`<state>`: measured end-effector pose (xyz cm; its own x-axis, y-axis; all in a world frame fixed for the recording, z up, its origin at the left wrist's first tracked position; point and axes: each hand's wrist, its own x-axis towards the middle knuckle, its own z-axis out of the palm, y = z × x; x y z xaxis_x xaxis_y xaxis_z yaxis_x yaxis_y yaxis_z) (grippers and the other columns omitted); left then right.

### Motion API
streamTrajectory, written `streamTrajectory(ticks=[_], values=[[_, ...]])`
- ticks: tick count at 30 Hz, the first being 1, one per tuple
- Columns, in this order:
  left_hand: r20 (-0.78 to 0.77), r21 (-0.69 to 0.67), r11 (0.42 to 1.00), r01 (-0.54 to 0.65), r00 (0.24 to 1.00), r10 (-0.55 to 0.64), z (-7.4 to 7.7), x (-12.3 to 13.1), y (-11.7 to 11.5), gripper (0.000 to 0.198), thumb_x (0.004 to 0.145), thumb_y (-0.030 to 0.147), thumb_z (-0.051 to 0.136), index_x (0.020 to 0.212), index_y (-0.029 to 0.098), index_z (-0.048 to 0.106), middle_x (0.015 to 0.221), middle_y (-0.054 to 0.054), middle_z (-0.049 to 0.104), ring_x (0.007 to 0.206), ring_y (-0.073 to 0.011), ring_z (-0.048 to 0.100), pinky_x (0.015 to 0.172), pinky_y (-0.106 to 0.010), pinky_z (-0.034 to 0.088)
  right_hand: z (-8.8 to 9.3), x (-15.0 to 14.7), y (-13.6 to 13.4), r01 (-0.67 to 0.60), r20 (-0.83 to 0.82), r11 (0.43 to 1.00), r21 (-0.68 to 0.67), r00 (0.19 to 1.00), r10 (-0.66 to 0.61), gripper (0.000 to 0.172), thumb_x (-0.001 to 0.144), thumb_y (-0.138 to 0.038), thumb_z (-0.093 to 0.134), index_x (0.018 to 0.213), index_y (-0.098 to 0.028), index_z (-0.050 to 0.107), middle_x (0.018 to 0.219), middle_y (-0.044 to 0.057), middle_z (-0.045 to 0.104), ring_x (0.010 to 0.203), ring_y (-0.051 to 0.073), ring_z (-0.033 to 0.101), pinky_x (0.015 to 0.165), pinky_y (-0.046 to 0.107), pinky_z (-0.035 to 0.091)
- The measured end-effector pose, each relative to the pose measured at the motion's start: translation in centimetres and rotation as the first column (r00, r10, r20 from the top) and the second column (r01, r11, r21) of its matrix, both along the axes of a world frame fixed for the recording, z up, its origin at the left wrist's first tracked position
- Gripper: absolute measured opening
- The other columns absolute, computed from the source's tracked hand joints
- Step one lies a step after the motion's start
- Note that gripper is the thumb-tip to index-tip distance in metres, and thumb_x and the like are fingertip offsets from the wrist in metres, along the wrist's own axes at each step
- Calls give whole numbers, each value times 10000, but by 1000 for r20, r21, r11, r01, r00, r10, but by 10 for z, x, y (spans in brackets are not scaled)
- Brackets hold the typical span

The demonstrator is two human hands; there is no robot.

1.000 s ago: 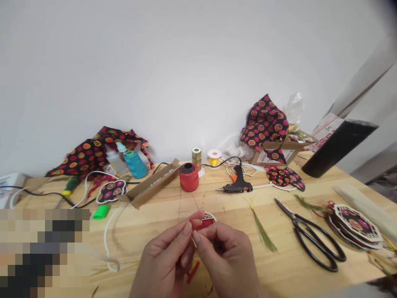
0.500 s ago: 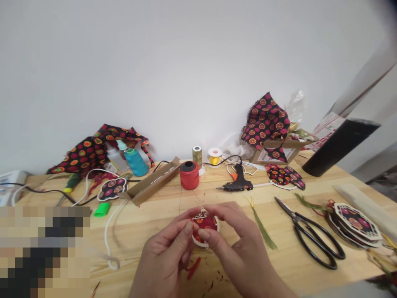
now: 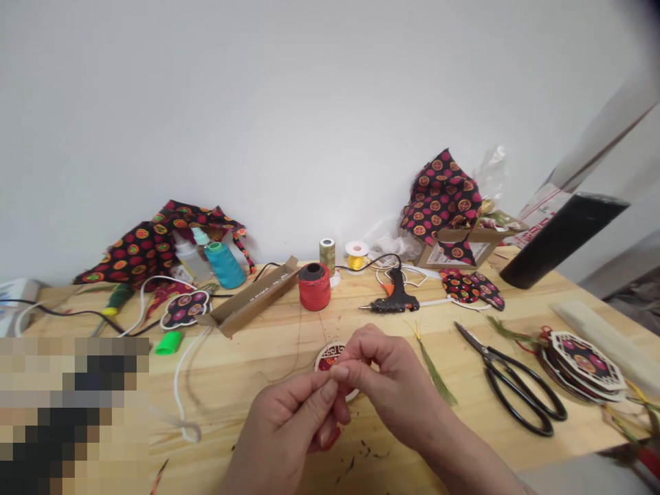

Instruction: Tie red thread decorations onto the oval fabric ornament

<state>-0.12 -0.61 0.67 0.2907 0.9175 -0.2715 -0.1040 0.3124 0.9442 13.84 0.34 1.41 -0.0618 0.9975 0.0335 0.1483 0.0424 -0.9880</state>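
Both my hands meet low in the middle of the wooden table point(image 3: 258, 354). My left hand point(image 3: 291, 430) and my right hand point(image 3: 392, 388) pinch a small round red ornament with a white fretwork rim point(image 3: 330, 357); only its upper left part shows past my fingers. A thin thread runs from it up toward the red thread spool point(image 3: 314, 287). A bit of red cord peeks out beneath my left fingers.
Black scissors point(image 3: 515, 381) lie to the right, next to a stack of patterned ornaments point(image 3: 585, 364). A black glue gun point(image 3: 394, 300), a long cardboard box point(image 3: 252, 300), a teal spool point(image 3: 224, 265), patterned fabric point(image 3: 155, 244) and green fibre strands point(image 3: 438, 375) sit further back. A white cord point(image 3: 178, 385) loops at left.
My hands turned the ornament and shifted it slightly up and right; my right fingers now cover most of its face, which showed fully half a second ago.
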Motion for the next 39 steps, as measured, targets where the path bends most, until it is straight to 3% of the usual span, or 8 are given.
streamTrajectory(ticks=[4,12,16,20,25,30,35,39], values=[[168,-136,991,-9,985,32,0,-1,0,247,765,359,615,688,145,709,625,-30,583,506,-100,427,494,-237,367,-1,2,1,-26,41,1000,3,999,26,232,792,-163,556,560,-174,550,491,-39,543,570,112,511,645,259,412],[135,-167,986,-15,990,38,-3,-1,1,181,724,306,675,656,140,699,575,9,552,480,-75,420,477,-206,377,-4,-2,5,25,15,998,-53,1000,-25,185,764,-217,587,589,-160,573,580,-17,566,545,108,534,588,251,417],[132,-167,984,-68,987,91,-3,-2,3,167,705,285,692,629,136,689,538,13,554,469,-72,420,462,-188,372,-4,-2,6,39,-124,992,-117,991,-53,182,757,-292,602,664,-139,637,633,5,588,551,105,516,553,241,407],[143,-161,983,-90,983,113,-3,-2,3,164,708,277,686,627,135,689,545,7,562,478,-77,425,462,-187,376,-8,0,5,-60,-333,974,-216,943,-16,215,706,-316,655,786,-119,685,641,21,621,567,108,520,576,252,405],[98,-126,989,-83,991,96,-6,-2,3,141,697,268,691,629,146,704,546,10,565,475,-75,429,455,-176,386,-16,-2,4,-141,-476,959,-245,880,8,131,613,-228,718,661,-122,656,514,-8,573,509,112,512,556,263,387],[-68,-46,996,-71,995,67,-10,-3,5,133,731,302,664,725,191,737,576,10,605,505,-97,480,459,-178,416,-14,-1,4,-13,-303,991,-133,953,-28,148,643,-227,698,568,-148,597,573,-15,534,528,112,501,548,265,401],[-229,174,984,-48,969,88,-10,-5,13,113,726,249,663,790,246,757,737,-10,725,758,-187,634,714,-248,484,-3,9,8,92,-105,995,31,991,-88,125,692,-223,648,599,-167,585,637,-13,525,600,114,475,573,254,383],[-299,300,954,7,950,87,-13,-8,18,127,765,272,619,803,264,740,798,0,726,826,-203,634,754,-265,473,15,19,15,130,-24,985,117,991,-128,134,708,-255,633,613,-172,586,622,-22,524,603,109,437,577,250,351]])
